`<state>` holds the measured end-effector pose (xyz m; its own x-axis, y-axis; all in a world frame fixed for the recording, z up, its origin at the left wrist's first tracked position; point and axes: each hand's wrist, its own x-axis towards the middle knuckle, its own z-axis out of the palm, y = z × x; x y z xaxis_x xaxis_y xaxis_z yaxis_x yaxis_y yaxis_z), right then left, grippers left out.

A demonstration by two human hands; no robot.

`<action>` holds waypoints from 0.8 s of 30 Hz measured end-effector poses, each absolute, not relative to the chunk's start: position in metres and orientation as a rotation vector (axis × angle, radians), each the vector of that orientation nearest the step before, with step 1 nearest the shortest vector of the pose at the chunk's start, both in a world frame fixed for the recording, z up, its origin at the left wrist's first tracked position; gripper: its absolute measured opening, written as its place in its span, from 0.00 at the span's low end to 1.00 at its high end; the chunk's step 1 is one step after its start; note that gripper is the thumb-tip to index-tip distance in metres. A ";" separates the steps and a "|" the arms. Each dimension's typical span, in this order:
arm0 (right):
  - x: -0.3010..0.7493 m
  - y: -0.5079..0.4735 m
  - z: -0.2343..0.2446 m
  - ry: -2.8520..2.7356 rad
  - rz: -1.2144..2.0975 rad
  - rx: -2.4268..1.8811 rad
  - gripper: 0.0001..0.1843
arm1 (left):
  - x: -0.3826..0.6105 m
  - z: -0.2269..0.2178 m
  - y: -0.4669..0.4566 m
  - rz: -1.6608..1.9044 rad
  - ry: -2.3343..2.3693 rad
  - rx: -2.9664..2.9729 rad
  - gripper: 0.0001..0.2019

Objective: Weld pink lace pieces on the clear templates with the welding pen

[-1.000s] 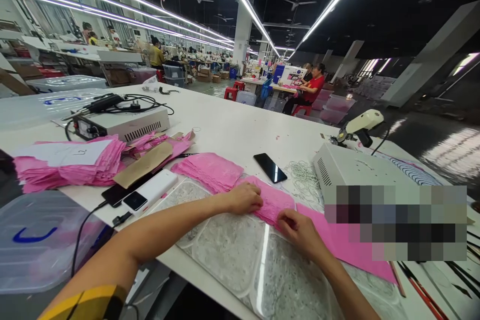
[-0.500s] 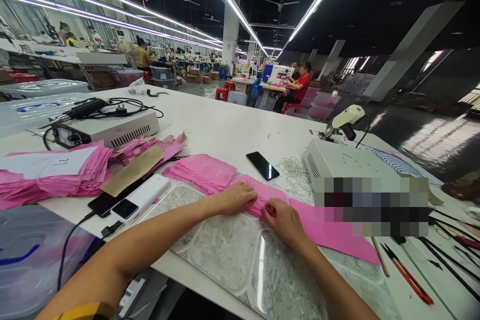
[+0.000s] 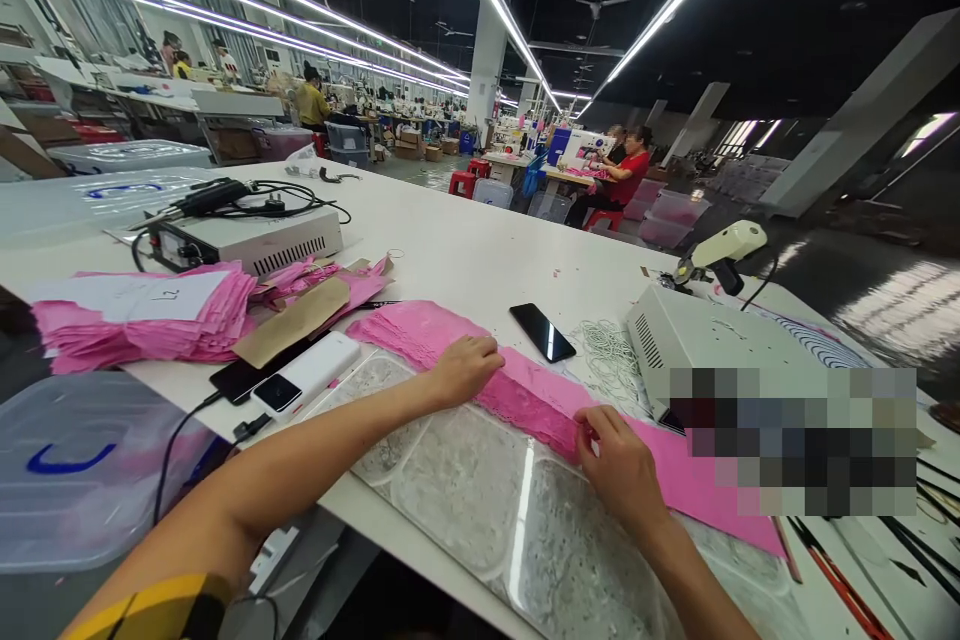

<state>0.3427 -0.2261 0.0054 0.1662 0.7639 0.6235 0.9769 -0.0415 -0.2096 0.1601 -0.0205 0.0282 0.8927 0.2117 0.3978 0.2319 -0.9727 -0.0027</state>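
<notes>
A pink fabric piece [image 3: 536, 410] with a lacy-looking front edge stretches between my two hands over a clear patterned mat [image 3: 461, 490]. My left hand [image 3: 466, 370] is closed at its left end, fingertips pressed together on the cloth. At the right end, the thumb and fingers of my right hand [image 3: 621, 460] pinch the front edge. Left of my left hand lies a layered pile of pink fabric [image 3: 401, 328]. A flat, smooth pink piece [image 3: 724, 495] extends to the right past my right hand.
Beyond the cloth lie a black phone [image 3: 541, 331] and tangled pale cord [image 3: 611, 352]. A white power bank [image 3: 311, 375] and a bundled pink stack [image 3: 157, 320] sit left. Grey metal boxes stand left [image 3: 277, 245] and right [image 3: 720, 340]. Red-handled tweezers [image 3: 844, 575] lie far right.
My hands have moved apart, the right one sliding rightward along the cloth. The pink piece, bunched between them before, is now drawn out lengthwise. The camera view has turned slightly left.
</notes>
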 end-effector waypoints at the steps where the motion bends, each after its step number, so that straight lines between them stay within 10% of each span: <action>1: 0.338 -0.231 0.004 -1.666 -0.479 -1.830 0.07 | 0.151 0.027 -0.022 -0.649 -0.344 -3.019 0.11; 24: 0.243 -0.259 -0.001 -2.081 -0.106 -1.458 0.13 | 0.020 -0.001 -0.060 -0.890 -0.750 -3.275 0.12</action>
